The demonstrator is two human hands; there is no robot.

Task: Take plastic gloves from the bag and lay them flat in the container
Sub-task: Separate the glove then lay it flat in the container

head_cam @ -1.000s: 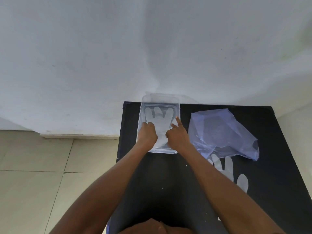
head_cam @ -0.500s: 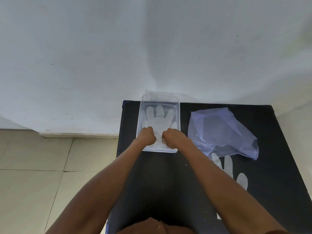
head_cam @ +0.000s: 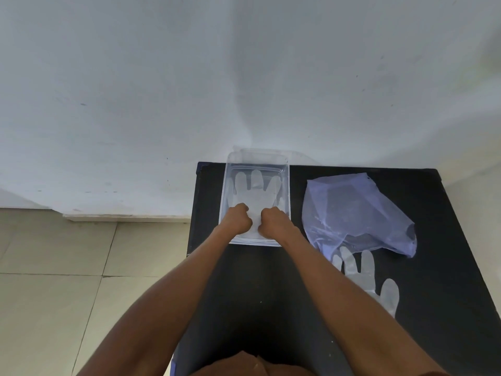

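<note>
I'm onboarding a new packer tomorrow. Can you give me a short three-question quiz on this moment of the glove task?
1. Multiple choice: where is the loose glove that is outside the container? A) on the floor B) on the black table, just nearer the person than the bag C) on top of the bag
2. True or false: the left hand and right hand are both at the near end of the container, on the glove in the container.
3. Fill in: the bag lies to the ___ of the container.

Key: 1 B; 2 true; 3 right
</note>
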